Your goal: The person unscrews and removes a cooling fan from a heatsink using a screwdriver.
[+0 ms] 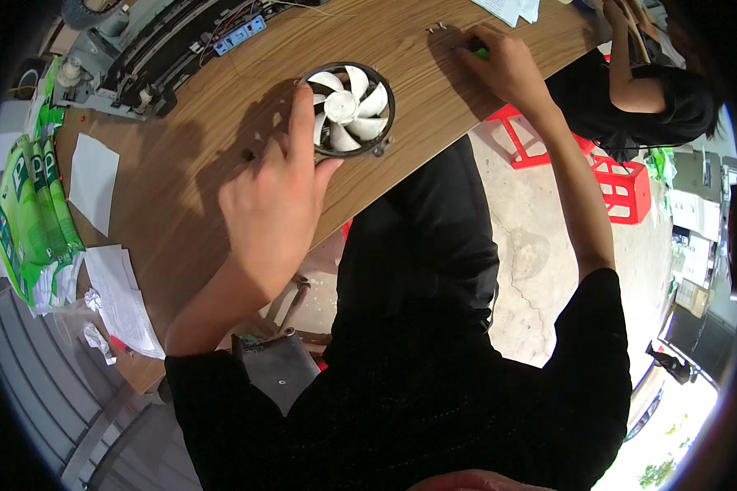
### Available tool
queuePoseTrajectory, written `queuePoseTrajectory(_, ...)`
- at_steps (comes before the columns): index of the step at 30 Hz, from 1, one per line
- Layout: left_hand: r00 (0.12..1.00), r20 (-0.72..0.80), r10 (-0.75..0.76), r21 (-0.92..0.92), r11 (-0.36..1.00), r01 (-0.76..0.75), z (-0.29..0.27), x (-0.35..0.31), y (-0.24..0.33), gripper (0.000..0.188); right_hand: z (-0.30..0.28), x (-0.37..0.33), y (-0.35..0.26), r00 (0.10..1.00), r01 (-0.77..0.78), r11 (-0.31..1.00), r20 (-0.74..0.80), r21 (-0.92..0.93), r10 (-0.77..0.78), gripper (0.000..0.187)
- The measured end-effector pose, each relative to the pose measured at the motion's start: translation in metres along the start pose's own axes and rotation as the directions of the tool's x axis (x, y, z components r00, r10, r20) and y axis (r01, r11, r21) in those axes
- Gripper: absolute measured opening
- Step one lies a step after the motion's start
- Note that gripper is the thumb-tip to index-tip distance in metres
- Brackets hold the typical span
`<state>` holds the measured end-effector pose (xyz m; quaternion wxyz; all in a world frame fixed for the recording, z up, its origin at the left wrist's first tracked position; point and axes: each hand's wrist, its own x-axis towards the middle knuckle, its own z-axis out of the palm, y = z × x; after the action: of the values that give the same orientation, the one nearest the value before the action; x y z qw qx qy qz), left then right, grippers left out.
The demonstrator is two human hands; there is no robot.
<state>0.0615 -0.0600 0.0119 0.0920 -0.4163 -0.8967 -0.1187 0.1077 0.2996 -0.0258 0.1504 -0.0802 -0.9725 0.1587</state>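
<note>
My left hand (270, 192) grips a round cooling fan (341, 107) by its black rim, the index finger along the near left side and the thumb below. The fan has white blades and faces up, held at the wood-grain table (418, 106). Farther right, my right hand (508, 69) is closed over a small green and black object (480, 52) at the tabletop; the fingers hide most of it, so its kind does not show. Just left of those fingertips lie a few small screws (438, 27).
A dismantled machine frame (147, 57) with wires and a blue strip (240, 36) stands at the far left. Green packages (37, 213) and papers (123, 295) lie along the left end. Red stools (622, 192) and another person in black (659, 106) are at the right.
</note>
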Motion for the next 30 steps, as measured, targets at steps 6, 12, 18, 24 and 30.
queuePoseTrajectory(6, 0.991, -0.107, 0.074, -0.032, 0.996, -0.078, 0.01, 0.001, 0.004, 0.069, -0.023, -0.049, -0.053, 0.994, -0.074, 0.968, -0.062, 0.239, 0.091, 0.016)
queuePoseTrajectory(12, 0.991, -0.108, 0.082, -0.107, 0.99, -0.093, -0.005, -0.007, 0.013, 0.05, -0.007, -0.084, -0.129, 0.992, -0.124, 0.797, 0.053, 0.592, 0.115, 0.017)
queuePoseTrajectory(18, 0.895, -0.412, 0.172, -0.164, 0.952, -0.259, -0.024, 0.003, 0.007, 0.034, 0.002, -0.083, -0.134, 0.981, -0.112, 0.855, -0.084, 0.506, 0.178, 0.018)
queuePoseTrajectory(24, 0.962, -0.201, 0.184, -0.386, 0.888, -0.251, -0.031, 0.028, -0.024, 0.065, 0.005, -0.09, -0.138, 0.971, -0.086, 0.888, -0.16, 0.452, 0.175, 0.017)
queuePoseTrajectory(30, 0.975, -0.045, 0.216, -0.684, 0.705, -0.188, 0.023, 0.041, -0.051, 0.09, 0.006, -0.088, -0.148, 0.971, -0.057, 0.913, -0.19, 0.403, 0.144, 0.017)
